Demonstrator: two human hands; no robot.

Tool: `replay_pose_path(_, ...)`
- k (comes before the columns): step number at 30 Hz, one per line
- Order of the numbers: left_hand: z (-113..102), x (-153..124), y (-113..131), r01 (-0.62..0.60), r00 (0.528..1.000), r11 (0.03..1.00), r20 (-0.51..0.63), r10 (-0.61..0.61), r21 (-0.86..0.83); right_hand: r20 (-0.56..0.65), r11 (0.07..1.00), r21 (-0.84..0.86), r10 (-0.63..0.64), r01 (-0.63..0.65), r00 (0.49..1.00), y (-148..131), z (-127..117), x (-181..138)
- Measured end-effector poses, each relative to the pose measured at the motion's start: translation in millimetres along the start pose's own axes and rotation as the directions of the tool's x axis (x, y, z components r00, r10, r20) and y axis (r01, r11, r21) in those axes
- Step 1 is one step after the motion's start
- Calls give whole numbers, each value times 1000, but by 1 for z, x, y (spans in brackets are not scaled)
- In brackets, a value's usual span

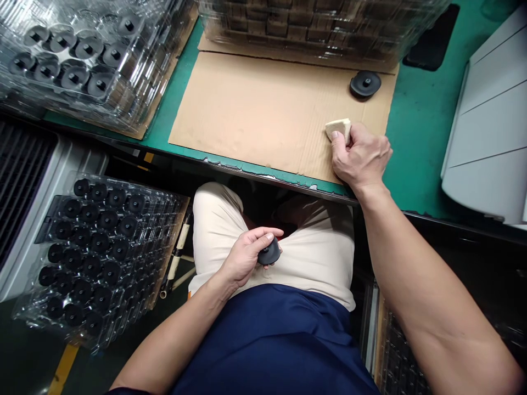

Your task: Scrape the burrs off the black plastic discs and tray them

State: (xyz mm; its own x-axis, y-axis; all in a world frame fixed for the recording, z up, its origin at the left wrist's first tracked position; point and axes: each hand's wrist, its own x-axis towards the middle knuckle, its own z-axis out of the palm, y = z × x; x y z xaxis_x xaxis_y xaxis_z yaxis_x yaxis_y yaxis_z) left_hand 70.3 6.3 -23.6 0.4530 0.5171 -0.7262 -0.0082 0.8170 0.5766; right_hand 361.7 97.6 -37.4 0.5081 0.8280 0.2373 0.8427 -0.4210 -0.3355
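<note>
Above my lap, my left hand (pixel 249 252) is closed around a round black knob-like part (pixel 269 252), its thumb on the upper face. My right hand (pixel 363 156) grips a folded cream-coloured cloth pad (pixel 339 128) over the right end of the cardboard sheet (pixel 263 104). A second black round part (pixel 365 84) lies on the cardboard beyond my right hand, with a small square stub at its centre. Fingers under the held part are mostly hidden.
Clear plastic trays (pixel 78 60) of black parts stand at the back left; another tray stack (pixel 90 247) is beside my left leg. More trays (pixel 321 22) stand behind the cardboard. A dark flat object (pixel 432 38) and a pale grey casing (pixel 489 120) are at the right.
</note>
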Motion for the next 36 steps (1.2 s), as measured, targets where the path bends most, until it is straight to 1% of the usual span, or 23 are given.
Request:
replay_pose_path(7, 1, 0, 1, 9, 1000, 1000, 4, -9, 3, -12, 1000, -8, -14, 13, 1000, 0, 0, 0)
replay_pose_path(23, -2, 2, 2, 6, 1000, 1000, 6, -6, 6, 26, 1000, -23, 13, -12, 1000, -2, -2, 0)
replay_pose_path(36, -1, 2, 4, 13, 1000, 1000, -2, -13, 0, 18, 1000, -26, 11, -10, 1000, -3, -3, -1)
